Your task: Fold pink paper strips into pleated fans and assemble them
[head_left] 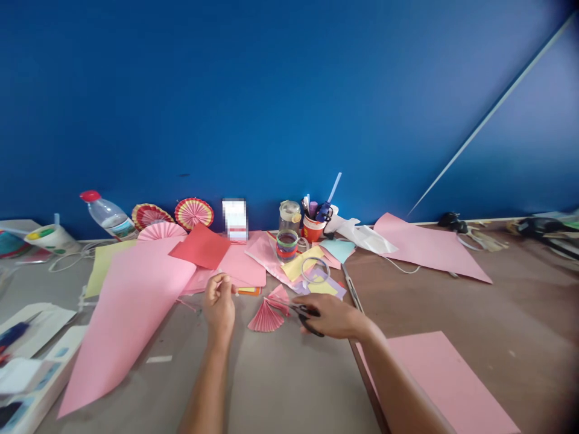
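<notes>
My right hand (pixel 335 314) grips scissors (pixel 312 324) by their black handles, with the blades pointing left. Their tips reach the pink pleated paper fan (pixel 266 317), which lies on the table with a second pleated part beside it. To the left, my left hand (pixel 220 304) is raised a little, its fingers curled and thumb pressed in. Whether something small sits in that pinch I cannot make out. Just behind the left hand lie a red paper sheet (pixel 201 246) and pink sheets (pixel 244 265).
A large curled pink sheet (pixel 131 301) covers the left side. Behind stand a plastic bottle (pixel 108 214), pleated rosettes (pixel 194 213), a clear jar (pixel 288 220) and a red pen cup (pixel 312 229). A tape roll (pixel 315 270) and a cutter knife (pixel 351 288) lie nearby.
</notes>
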The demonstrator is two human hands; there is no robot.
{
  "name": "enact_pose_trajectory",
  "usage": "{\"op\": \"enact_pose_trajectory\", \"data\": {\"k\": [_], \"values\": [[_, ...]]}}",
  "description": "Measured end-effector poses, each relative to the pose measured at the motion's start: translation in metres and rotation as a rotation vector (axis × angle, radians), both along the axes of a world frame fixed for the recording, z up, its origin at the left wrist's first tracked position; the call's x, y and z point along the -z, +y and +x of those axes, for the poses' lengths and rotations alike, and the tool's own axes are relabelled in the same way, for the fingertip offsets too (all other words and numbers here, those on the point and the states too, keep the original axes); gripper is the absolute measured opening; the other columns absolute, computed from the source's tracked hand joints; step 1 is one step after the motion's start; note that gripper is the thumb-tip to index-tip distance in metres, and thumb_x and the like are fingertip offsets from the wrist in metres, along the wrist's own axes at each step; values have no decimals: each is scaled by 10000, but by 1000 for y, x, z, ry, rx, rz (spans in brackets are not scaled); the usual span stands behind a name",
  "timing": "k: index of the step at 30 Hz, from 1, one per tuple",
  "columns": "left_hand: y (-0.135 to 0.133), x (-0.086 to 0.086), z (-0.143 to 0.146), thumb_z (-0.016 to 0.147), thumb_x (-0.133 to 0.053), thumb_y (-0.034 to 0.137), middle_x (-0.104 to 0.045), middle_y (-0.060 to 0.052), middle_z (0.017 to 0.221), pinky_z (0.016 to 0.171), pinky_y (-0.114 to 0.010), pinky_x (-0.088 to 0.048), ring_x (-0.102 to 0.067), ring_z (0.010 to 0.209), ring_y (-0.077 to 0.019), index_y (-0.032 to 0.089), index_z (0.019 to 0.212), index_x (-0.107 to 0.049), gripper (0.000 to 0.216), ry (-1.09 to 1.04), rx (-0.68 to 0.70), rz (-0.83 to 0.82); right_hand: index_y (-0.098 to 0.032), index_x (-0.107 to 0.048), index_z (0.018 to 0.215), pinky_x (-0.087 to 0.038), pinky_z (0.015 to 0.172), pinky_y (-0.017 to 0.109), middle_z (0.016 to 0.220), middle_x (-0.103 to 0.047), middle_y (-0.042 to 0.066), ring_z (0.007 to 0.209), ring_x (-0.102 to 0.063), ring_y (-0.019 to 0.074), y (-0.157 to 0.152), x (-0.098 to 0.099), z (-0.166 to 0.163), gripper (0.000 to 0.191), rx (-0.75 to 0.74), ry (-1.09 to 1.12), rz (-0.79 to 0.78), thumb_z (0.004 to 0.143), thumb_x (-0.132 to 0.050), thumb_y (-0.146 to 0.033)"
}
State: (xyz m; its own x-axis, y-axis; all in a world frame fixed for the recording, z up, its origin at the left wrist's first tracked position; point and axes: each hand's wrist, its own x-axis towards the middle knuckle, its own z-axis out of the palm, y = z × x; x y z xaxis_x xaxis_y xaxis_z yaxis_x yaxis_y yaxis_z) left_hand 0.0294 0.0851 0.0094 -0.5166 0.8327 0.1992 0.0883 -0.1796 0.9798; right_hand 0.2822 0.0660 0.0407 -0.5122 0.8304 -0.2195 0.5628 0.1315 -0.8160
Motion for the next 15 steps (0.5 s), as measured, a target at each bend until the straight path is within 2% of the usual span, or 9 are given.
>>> {"op": "enact_pose_trajectory", "data": {"k": [2,4,6,8,11,13,15], "values": [[0,-2,-3,815,-558,383,-501,56,600,553,-203,-418,-485,519,-83,196,828,-537,189,-9,-24,46,-255,-607,1189,-393,702,266,964,-659,35,855,-564,202,-3,-9,19,527,60,-196,54,663,-629,-270],[0,-5,-3,826,-541,371,-476,68,589,548,-200,-420,-449,493,-72,196,800,-502,181,-86,-18,103,-280,-584,1206,-392,672,252,961,-673,24,844,-585,197,-6,-17,35,529,70,-287,38,678,-613,-271],[0,-10,-2,825,-539,357,-459,77,585,547,-197,-421,-416,470,-58,195,767,-469,186,-168,-24,135,-287,-607,1155,-367,614,246,855,-682,14,773,-597,189,-7,-23,45,429,102,-401,43,728,-569,-291],[-1,-14,-1,823,-540,347,-429,87,553,527,-184,-404,-385,448,-51,194,756,-466,183,-189,-35,134,-277,-626,1106,-334,583,256,797,-672,27,737,-597,199,-4,-25,48,355,200,-556,114,767,-534,-321],[-5,-20,2,821,-540,367,-419,83,524,437,-168,-315,-367,429,-62,197,802,-529,172,-82,47,31,-289,-561,1201,-319,591,264,896,-658,56,797,-600,219,7,-20,46,431,358,-701,232,773,-529,-331],[-9,-26,6,815,-539,382,-440,67,533,424,-180,-295,-389,444,-77,198,830,-582,189,69,165,-50,-274,-569,1186,-328,595,256,989,-625,78,834,-595,214,17,-11,45,428,344,-717,232,762,-536,-319],[-13,-34,12,806,-545,379,-467,50,547,467,-197,-335,-426,482,-95,199,819,-619,195,241,260,-76,-247,-600,1141,-343,597,245,1099,-570,105,851,-589,203,28,-3,47,409,304,-732,215,737,-552,-282]]}}
